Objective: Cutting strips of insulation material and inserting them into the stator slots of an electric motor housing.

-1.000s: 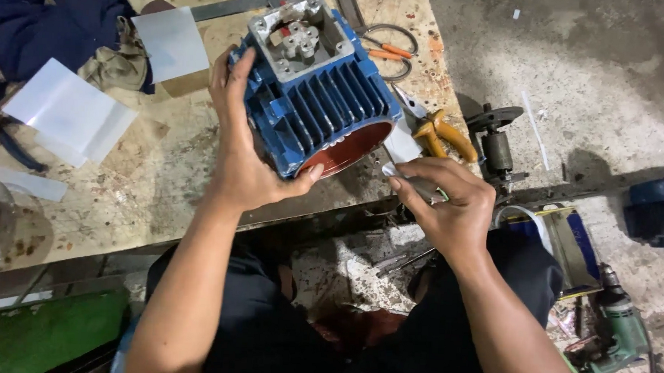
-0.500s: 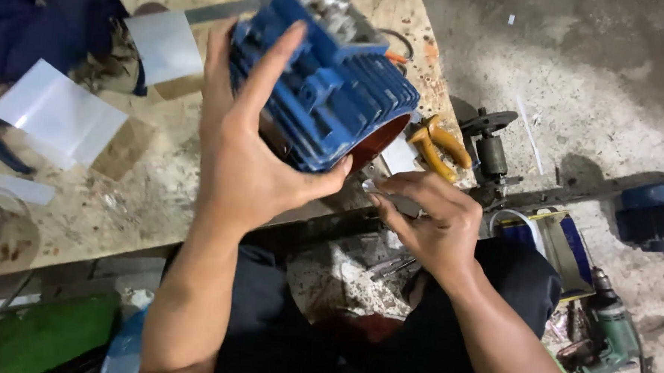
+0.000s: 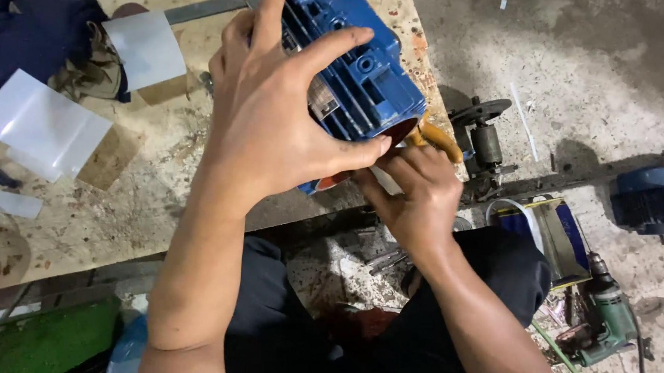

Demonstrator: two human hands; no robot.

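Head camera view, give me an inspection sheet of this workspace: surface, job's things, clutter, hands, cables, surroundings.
Surface: worn, stained workbench with a metal strip along its far edge.
Job's things: blue finned motor housing, tipped up at the bench's near edge, reddish inside its open end.
Clutter: two white sheets, dark blue cloth, yellow-handled tool behind the housing.
Hands: left hand spread over the housing, gripping it; right hand at the housing's lower rim, whether it holds anything is hidden.
Cables: one running from the green drill on the floor.
Surroundings: concrete floor, motor rotor, second blue motor, blue tin.
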